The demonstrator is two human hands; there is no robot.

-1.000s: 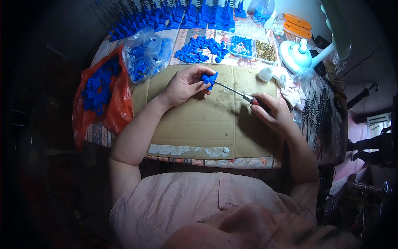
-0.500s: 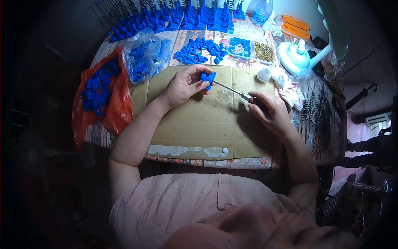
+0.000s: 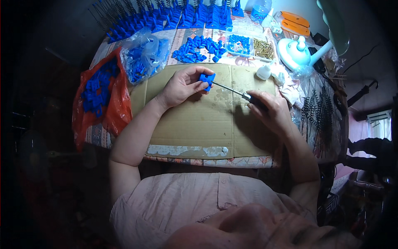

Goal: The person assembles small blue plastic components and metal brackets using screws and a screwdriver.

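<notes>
Between the thumb and fingers of my left hand (image 3: 182,86) is a small blue plastic block (image 3: 207,78), held above the far part of a cardboard sheet (image 3: 186,124). My right hand (image 3: 271,111) is wrapped round the dark handle of a screwdriver (image 3: 230,89). Its long metal shaft slants up and left, and the tip meets the right side of the block. Whether a screw sits at the tip is too small to tell. Beyond my left hand lies a loose pile of small blue plastic parts (image 3: 188,53).
A red bag (image 3: 118,108) and a clear bag (image 3: 145,54), both with blue parts, stand at left. Boxes of blue bits (image 3: 239,45) and brass-coloured screws (image 3: 263,49) lie beyond, near a lamp base (image 3: 293,53) and small white bottle (image 3: 263,72). Black springs (image 3: 317,110) lie at right.
The fingers of my right hand have shifted slightly round the screwdriver handle. My left hand and the blue block stay nearly in place, and the screwdriver tip remains at the block.
</notes>
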